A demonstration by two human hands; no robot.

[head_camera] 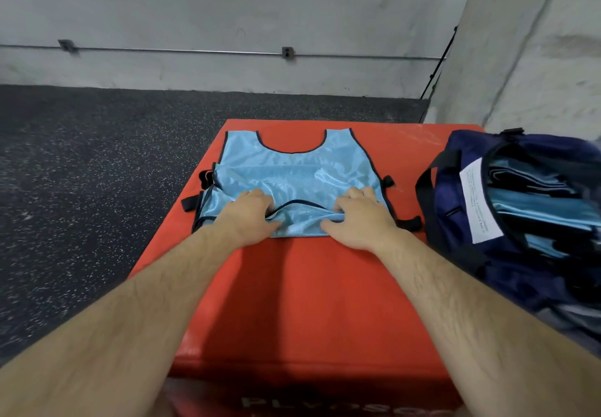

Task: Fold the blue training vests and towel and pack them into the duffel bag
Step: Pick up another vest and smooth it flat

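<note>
**A:** Where's the vest point(292, 173) sitting against those 2 hands?

**B:** Flat on the red box point(309, 303). Its near edge is right under them and the rest spreads away from the person. The left grip point(248, 216) is on the near-left part and the right grip point(357, 220) on the near-right, with a dark curve of trim showing between them.

**A:** Holding it, or just resting?

**B:** Holding. On both, the fingers curl down into the cloth and the thumb pinches a bunched fold at the near edge.

**A:** Which way does it point?

**B:** The neck opening faces the far wall point(292, 10), with the 2 shoulder pieces at the far end. So its length runs from the person straight toward that wall.

**A:** Count it up for me.

**B:** There's 1 vest on the box, with 4 black side tabs point(190, 202), 2 on each side. There's also 1 navy bag point(507, 273), open, at the box's right edge near the right tabs. It has 1 white label point(474, 202) inside. Folded blue cloth point(536, 208) is stacked in it, but I can't tell how many pieces.
</note>
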